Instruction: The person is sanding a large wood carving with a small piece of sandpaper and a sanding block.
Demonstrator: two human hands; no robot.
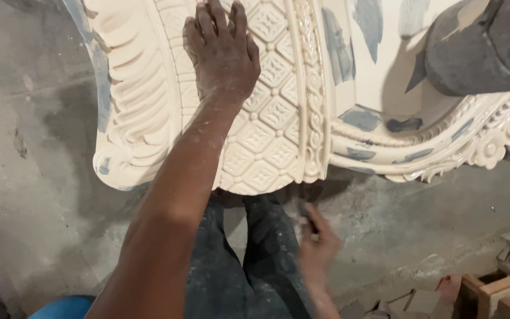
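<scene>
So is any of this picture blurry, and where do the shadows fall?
In the head view, the left hand lying flat on the cream carved panel is sharp; the right hand, lower down with something small and dark in its fingers, is smeared by motion blur. Light is soft, without glare; shadow gathers beneath the panel's lower edge on the grey floor.

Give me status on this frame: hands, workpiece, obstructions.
Left hand flat on carved panel, open. Right hand low, blurred, grip unclear. Panel cream, blue-grey patches. Grey bulk overlaps panel's upper right.
</scene>
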